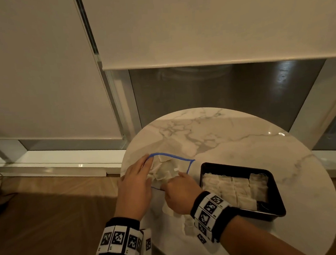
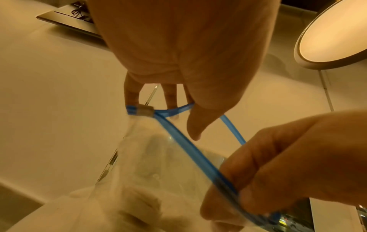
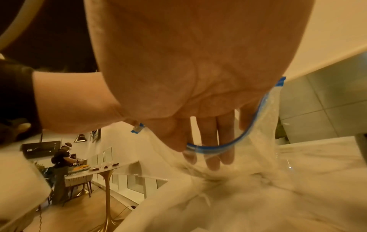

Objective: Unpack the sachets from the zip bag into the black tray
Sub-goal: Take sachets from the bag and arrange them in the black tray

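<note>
A clear zip bag (image 1: 180, 163) with a blue zip rim lies on the left side of the round marble table (image 1: 243, 132), its mouth held wide. White sachets (image 1: 164, 171) are bunched inside it. My left hand (image 1: 135, 181) pinches the rim (image 2: 170, 113) beside the slider. The straight fingers of my right hand (image 1: 175, 188) reach into the bag's mouth (image 3: 198, 157) and hold nothing I can see. To the right stands the black tray (image 1: 235, 167) with rows of sachets (image 1: 235, 188) packed upright.
A few loose sachets (image 1: 187, 224) lie on the table under my right wrist. The table's left edge runs just beside my left hand, with wooden floor below. In the right wrist view, another person (image 3: 61, 164) stands far off at a second table.
</note>
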Tool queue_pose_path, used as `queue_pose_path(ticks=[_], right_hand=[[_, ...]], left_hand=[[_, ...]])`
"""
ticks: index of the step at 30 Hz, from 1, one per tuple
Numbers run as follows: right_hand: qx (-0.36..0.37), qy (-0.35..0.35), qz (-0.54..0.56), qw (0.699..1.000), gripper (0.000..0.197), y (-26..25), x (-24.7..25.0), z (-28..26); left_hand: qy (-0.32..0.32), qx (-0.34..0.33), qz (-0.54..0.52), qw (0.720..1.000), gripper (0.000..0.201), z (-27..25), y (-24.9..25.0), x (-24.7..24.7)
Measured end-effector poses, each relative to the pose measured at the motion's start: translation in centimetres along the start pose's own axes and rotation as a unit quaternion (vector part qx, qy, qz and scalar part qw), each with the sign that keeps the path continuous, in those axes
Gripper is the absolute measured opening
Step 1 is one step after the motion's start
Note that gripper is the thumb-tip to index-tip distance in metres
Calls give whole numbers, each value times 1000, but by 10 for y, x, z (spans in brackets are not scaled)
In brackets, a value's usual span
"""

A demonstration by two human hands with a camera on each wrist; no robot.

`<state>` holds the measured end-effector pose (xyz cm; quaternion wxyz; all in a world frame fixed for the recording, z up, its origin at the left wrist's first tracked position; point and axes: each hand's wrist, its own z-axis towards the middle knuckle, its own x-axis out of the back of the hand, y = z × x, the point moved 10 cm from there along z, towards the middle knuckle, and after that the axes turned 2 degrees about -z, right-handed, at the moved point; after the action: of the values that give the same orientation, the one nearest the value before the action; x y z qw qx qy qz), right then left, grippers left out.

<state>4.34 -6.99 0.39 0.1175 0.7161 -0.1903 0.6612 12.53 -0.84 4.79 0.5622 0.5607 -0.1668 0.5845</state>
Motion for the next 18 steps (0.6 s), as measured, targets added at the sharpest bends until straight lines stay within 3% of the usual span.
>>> queue_pose_path(ticks=[3,6,10,13,16,18], right_hand=[[-19,-59,47,997,38,5,-9,0],[-48,-78,98,991,39,13,-13,2],[-115,-117,210,964,45,23,-23,8],[-142,-97,266,948,41,25,-3,15],[-194,-64,349,915,43,43,10,22],[-248,-48,433,865,42,60,4,30]], left_hand=[[-20,23,25,999,74,-6,-8,-7],[-24,53,-32,998,73,-10,-17,-13],[-34,12,-100,994,88,-10,-9,-23],[-49,-18,-113,992,100,-9,0,-27],[-69,-27,-109,991,105,-7,4,-28],[-82,-54,-94,991,114,-8,8,-29]])
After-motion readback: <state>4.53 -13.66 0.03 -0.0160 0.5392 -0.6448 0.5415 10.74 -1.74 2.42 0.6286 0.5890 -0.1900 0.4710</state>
